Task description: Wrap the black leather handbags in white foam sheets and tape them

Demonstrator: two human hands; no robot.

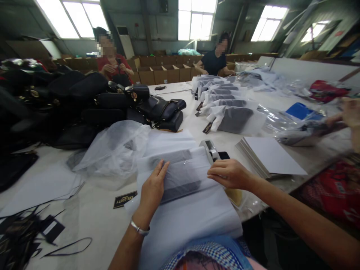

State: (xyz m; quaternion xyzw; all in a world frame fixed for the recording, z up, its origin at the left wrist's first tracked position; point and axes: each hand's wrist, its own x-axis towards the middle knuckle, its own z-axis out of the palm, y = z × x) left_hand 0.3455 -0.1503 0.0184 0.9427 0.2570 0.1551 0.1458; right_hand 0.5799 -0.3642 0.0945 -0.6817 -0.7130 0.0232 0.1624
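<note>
One paper-wrapped bag (182,172) lies flat at the near middle of the white table (95,212), its dark shape showing through the thin wrapping. Beneath it, white paper (197,221) spreads toward the near edge. The left hand (153,184) rests palm down on the left part of the bag, fingers extended and clasping nothing; a silver bracelet (140,228) circles that wrist. The right hand (232,173) is apart from it, thumb and fingers pinched together on the wrapping at the bag's right edge. Just left of the bag, a black tag (124,200) with gold lettering reading "DELUXITY" lies on the table.

Just beyond the right hand sits a tape dispenser (209,150), and farther right a stack of white boards (274,155). On the far side, a row of wrapped bags (234,118) runs away from the viewer, with black tags sticking out at the left. Black bags (92,93) are heaped on the far left, with crumpled clear plastic (115,148) in front of them. Nearer left lie white sheets (42,185) and a tangle of black tags and cords (52,228). Two co-workers, one in a red top (116,66) and one in a dark top (215,62), are across the table, near open cartons (160,75).
</note>
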